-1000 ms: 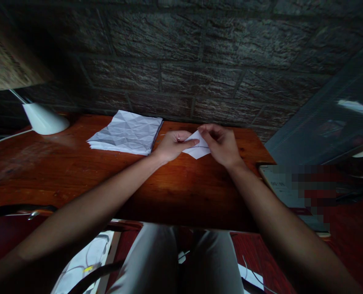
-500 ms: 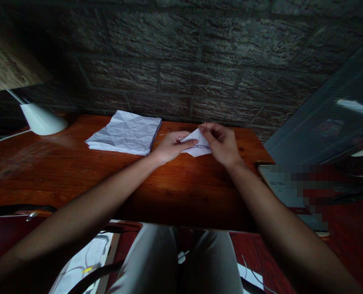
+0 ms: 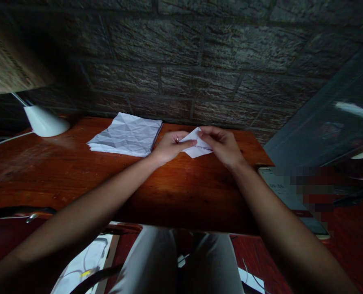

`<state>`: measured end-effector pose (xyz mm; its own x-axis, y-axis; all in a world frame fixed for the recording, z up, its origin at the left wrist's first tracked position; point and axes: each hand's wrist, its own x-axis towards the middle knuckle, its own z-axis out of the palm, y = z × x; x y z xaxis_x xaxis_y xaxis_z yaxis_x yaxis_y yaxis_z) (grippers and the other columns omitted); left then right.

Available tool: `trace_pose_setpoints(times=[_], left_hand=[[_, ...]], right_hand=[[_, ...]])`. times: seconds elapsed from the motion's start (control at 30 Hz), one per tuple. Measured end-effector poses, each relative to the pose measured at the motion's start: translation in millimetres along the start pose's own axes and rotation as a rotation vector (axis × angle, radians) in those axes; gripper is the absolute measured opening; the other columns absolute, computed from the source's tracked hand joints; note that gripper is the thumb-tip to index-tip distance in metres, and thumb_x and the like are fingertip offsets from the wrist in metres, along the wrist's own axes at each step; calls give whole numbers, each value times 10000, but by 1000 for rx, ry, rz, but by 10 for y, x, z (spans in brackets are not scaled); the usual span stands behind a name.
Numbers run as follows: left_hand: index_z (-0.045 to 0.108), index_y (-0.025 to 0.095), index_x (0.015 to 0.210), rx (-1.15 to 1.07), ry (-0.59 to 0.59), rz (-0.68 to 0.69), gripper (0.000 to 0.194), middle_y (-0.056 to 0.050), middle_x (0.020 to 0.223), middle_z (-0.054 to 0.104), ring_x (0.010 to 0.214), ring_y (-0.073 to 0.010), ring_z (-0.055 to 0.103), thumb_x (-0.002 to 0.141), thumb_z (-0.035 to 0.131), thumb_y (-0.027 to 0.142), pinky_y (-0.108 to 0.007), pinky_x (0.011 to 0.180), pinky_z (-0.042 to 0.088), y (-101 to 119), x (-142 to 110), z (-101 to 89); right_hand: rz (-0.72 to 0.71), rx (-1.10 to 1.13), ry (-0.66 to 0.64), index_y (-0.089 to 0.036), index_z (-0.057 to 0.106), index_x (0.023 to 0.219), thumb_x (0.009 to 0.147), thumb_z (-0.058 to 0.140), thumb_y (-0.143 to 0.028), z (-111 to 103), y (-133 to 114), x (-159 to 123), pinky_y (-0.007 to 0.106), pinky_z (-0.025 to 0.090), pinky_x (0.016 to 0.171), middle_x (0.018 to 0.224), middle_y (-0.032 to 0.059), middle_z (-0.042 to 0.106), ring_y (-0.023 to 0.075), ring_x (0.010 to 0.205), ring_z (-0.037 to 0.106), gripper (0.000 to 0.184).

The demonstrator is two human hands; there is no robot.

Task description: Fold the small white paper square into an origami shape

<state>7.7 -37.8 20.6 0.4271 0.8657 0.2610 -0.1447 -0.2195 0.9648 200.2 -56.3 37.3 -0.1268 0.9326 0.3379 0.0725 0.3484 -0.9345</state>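
Observation:
A small folded sheet of white paper (image 3: 196,152) is held between both hands above the far part of the wooden desk. My left hand (image 3: 172,148) is closed on its left side, the thumb lying across the paper's face. On the right, my right hand (image 3: 220,143) pinches the paper near its top corner with thumb and fingers. The paper's right edge is hidden behind that hand. Left of my hands lies a stack of creased white sheets (image 3: 128,132), the top one marked with a grid of fold lines.
A lamp with a white base (image 3: 45,121) stands at the desk's left. The brown desk (image 3: 175,196) meets a dark brick wall (image 3: 196,61) at the back. At the right, a phone-like screen (image 3: 279,188) sits beside the desk edge, partly pixelated.
Both hands stay on the folded paper. My right fingers have shifted slightly at its top corner. The whole view has moved a little.

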Motion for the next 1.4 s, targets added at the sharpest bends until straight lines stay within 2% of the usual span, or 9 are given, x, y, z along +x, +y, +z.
trace_pose_setpoints(times=[0.1, 0.63, 0.77, 0.9, 1.0, 1.1, 1.23, 1.4], left_hand=[[806, 142, 869, 13, 11, -6, 314, -49, 867, 792, 764, -151, 662, 730, 907, 405, -270, 726, 490, 22, 0, -17], [784, 155, 823, 89, 8, 42, 249, -23, 800, 758, 715, -138, 637, 757, 874, 377, -263, 690, 462, -19, 24, -60], [803, 155, 912, 69, 16, 40, 299, -31, 842, 784, 730, -142, 661, 750, 894, 389, -257, 689, 481, -27, 29, -58], [824, 166, 1053, 50, 41, 46, 402, -36, 832, 798, 709, -152, 675, 814, 850, 487, -259, 657, 493, -23, 33, -58], [838, 168, 1045, 97, 51, 72, 409, -46, 845, 809, 726, -169, 694, 856, 805, 529, -275, 664, 513, -21, 36, -69], [842, 174, 1063, 95, 61, 81, 389, -58, 903, 831, 770, -184, 720, 853, 814, 501, -293, 698, 547, -36, 42, -79], [837, 194, 1143, 50, 90, 74, 408, -37, 842, 831, 750, -181, 725, 811, 855, 429, -293, 704, 565, -58, 42, -81], [843, 182, 1118, 36, 86, 66, 382, -56, 912, 851, 788, -185, 747, 804, 863, 399, -309, 761, 592, -52, 32, -81]], right_hand=[[13, 23, -55, -247, 838, 994, 790, 874, -476, -9, 6, -7, 352, 597, 801, 962, 25, 828, 181, 820, 726, 309], [25, 16, -50, -262, 847, 980, 783, 882, -504, 0, 10, -22, 369, 603, 806, 981, 19, 844, 190, 814, 731, 314], [29, 23, -57, -261, 844, 974, 798, 876, -487, 3, -5, -25, 367, 601, 822, 972, 20, 839, 188, 829, 735, 288], [17, 22, -59, -258, 842, 981, 781, 884, -533, 2, 11, -12, 386, 608, 840, 971, 31, 844, 207, 857, 749, 343], [16, 31, -31, -257, 843, 1001, 760, 903, -526, -3, 37, -1, 395, 613, 863, 992, 37, 849, 207, 874, 756, 366], [13, 32, -15, -257, 840, 1001, 759, 911, -502, -5, 54, 1, 406, 614, 886, 1023, 41, 850, 208, 893, 760, 352], [21, 43, -6, -259, 840, 986, 757, 914, -465, 0, 58, -5, 396, 610, 887, 1024, 35, 849, 202, 891, 759, 316], [13, 44, 0, -260, 837, 971, 754, 912, -463, 7, 62, -6, 401, 611, 882, 1005, 27, 849, 205, 884, 760, 306]])
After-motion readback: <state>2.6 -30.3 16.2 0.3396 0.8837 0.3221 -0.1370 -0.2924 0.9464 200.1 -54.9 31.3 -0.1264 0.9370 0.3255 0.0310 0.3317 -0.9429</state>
